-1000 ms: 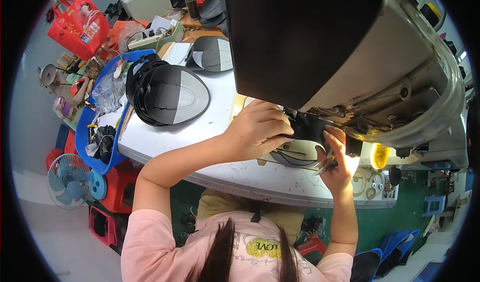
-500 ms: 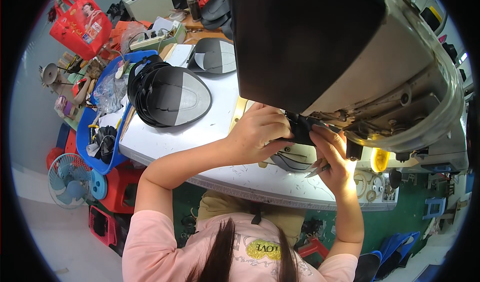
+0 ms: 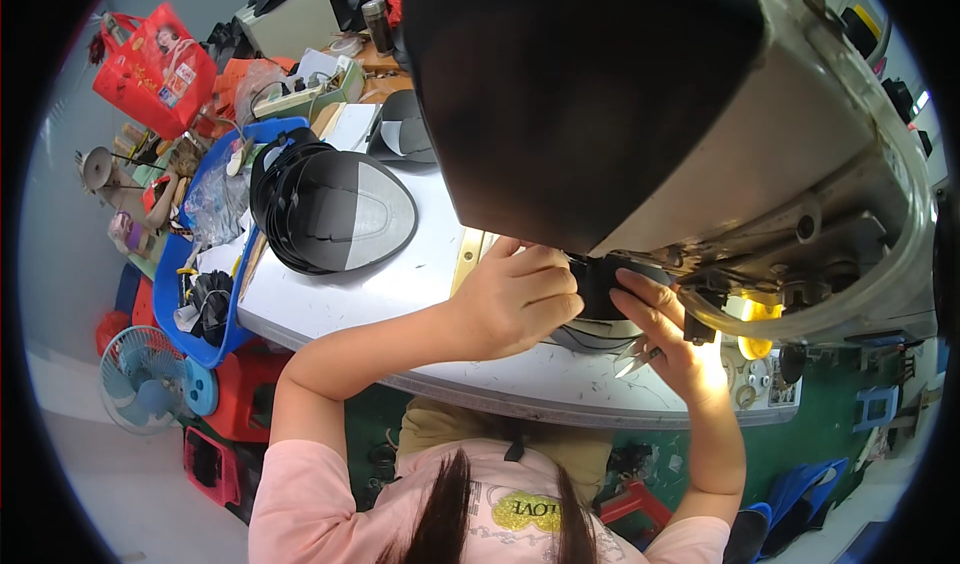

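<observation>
Both hands are working under the sewing machine: my left hand is curling its fingers down onto a dark fabric piece on the white table, while my right hand is pinching that piece's edge. Nearby, a stack of black-and-grey pieces is sitting.

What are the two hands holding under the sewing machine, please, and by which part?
Both hold a black and grey piece under the machine head: the left hand grips its left edge, the right hand its right edge. Small snips show under the right palm.
</observation>
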A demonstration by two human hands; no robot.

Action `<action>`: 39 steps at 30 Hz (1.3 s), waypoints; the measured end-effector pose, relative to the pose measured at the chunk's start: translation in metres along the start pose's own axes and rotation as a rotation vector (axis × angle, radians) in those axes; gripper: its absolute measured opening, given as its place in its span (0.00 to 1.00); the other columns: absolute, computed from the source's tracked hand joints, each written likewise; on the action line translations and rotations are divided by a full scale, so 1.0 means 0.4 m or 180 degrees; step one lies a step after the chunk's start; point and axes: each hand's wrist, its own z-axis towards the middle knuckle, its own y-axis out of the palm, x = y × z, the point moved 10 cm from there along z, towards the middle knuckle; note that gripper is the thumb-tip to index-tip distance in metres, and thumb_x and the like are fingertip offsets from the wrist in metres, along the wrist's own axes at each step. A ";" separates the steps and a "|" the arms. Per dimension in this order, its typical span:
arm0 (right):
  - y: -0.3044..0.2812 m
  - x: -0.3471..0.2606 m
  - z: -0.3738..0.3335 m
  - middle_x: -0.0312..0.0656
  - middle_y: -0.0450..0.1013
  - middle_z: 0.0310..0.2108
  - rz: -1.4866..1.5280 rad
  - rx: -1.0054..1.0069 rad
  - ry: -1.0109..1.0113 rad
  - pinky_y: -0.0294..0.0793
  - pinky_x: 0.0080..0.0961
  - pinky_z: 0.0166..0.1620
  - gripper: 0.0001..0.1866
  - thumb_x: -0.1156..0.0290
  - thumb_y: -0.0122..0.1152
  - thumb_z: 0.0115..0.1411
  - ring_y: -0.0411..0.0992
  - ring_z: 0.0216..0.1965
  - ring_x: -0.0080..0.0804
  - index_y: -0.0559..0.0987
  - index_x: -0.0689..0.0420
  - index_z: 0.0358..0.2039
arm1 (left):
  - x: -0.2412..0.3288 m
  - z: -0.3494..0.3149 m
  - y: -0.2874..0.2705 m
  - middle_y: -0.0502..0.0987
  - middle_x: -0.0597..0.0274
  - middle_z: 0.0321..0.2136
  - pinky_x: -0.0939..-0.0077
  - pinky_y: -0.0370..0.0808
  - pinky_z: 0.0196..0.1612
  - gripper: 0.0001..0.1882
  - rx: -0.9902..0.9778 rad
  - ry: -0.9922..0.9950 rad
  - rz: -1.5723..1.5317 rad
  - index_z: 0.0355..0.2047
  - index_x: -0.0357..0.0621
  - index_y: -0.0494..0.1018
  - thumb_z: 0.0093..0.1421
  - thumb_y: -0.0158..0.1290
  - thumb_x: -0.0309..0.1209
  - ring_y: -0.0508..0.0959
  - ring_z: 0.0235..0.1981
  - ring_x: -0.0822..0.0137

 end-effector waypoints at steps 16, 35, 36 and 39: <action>-0.006 -0.041 0.023 0.35 0.73 0.51 -0.0900 0.0128 -0.0542 0.75 0.28 0.46 0.32 0.85 0.63 0.35 0.74 0.46 0.35 0.78 0.49 0.46 | -0.006 -0.006 0.002 0.69 0.64 0.24 0.60 0.69 0.46 0.09 0.0090 0.0137 0.0298 0.24 0.42 0.73 0.40 0.56 0.28 0.72 0.36 0.62; 0.019 0.008 0.011 0.40 0.71 0.53 -0.0914 -0.0044 -0.0489 0.73 0.33 0.52 0.36 0.86 0.61 0.35 0.71 0.52 0.41 0.76 0.49 0.51 | 0.012 -0.021 0.010 0.71 0.67 0.27 0.65 0.71 0.40 0.09 0.0285 0.0497 0.0878 0.27 0.43 0.74 0.43 0.59 0.25 0.73 0.36 0.66; 0.028 0.031 0.005 0.40 0.71 0.53 -0.0727 -0.0080 -0.0379 0.73 0.33 0.51 0.36 0.86 0.61 0.35 0.71 0.52 0.41 0.76 0.49 0.50 | 0.010 -0.022 0.011 0.71 0.67 0.27 0.65 0.71 0.40 0.09 0.0298 0.0503 0.0900 0.27 0.43 0.74 0.43 0.59 0.25 0.73 0.36 0.66; 0.021 0.012 0.015 0.41 0.71 0.52 -0.0912 0.0084 -0.0537 0.74 0.33 0.49 0.37 0.87 0.61 0.35 0.72 0.51 0.42 0.77 0.49 0.50 | -0.001 -0.028 0.015 0.72 0.68 0.27 0.64 0.71 0.41 0.08 0.0350 0.0531 0.0957 0.28 0.45 0.74 0.44 0.59 0.26 0.74 0.37 0.67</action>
